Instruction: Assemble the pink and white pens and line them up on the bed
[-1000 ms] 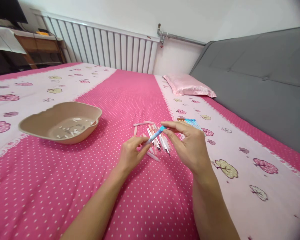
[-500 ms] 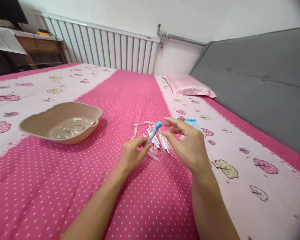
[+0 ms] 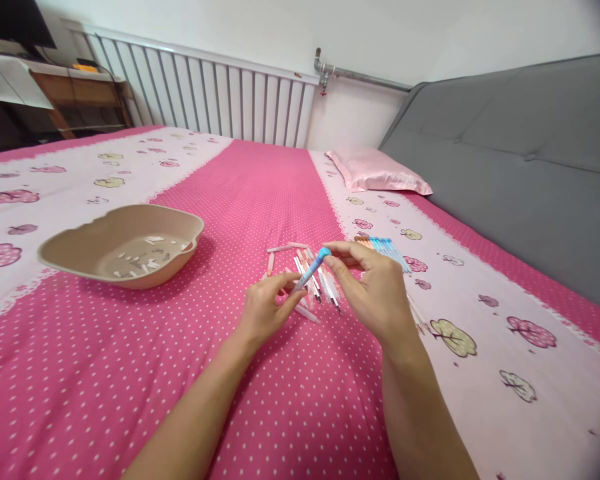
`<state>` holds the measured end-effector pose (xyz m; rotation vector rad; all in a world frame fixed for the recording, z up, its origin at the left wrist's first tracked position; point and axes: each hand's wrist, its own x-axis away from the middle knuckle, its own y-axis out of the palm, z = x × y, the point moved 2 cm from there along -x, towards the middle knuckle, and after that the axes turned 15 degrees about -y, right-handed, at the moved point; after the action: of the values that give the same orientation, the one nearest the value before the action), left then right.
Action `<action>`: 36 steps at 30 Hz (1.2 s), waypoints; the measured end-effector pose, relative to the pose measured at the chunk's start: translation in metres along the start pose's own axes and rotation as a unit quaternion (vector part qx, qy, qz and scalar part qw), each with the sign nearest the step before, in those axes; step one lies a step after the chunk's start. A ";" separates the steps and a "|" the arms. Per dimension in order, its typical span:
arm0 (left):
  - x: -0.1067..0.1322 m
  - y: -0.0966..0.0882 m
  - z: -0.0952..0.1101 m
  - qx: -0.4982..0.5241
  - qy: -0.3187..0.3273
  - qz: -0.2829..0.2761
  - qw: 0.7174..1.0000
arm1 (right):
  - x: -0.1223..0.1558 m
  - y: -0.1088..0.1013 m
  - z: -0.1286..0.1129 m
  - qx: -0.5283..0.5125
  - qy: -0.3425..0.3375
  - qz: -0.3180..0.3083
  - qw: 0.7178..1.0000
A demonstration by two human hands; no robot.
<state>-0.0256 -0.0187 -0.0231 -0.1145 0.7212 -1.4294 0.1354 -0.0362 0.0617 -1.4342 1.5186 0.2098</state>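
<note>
My left hand pinches the lower end of a blue pen that slants up to the right. My right hand has its fingertips closed on the pen's blue cap end. Both hands hover just above a loose pile of pink and white pens on the pink dotted bedsheet. A neat bunch of blue pens lies on the sheet just beyond my right hand.
A beige shallow bowl with several small white pieces inside sits at the left on the bed. A pink pillow lies at the far end, a grey headboard runs along the right, and a radiator stands behind.
My right hand let go of the pen's cap end half a second ago, fingers spreading, and has now closed on it again. The left hand kept its hold throughout.
</note>
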 end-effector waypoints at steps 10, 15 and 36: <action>0.001 0.003 0.005 0.162 -0.051 -0.131 0.977 | -0.001 -0.002 0.000 -0.029 0.024 0.016 0.999; 0.001 0.001 0.009 0.197 -0.063 -0.168 0.964 | 0.000 -0.002 0.001 -0.036 0.038 0.026 0.998; 0.002 0.001 0.012 0.201 -0.074 -0.178 0.960 | 0.001 -0.003 0.003 -0.052 0.067 0.007 0.996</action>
<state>-0.0186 -0.0250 -0.0150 -0.0334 0.2830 -1.8644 0.1401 -0.0354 0.0609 -1.5459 1.6476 0.2078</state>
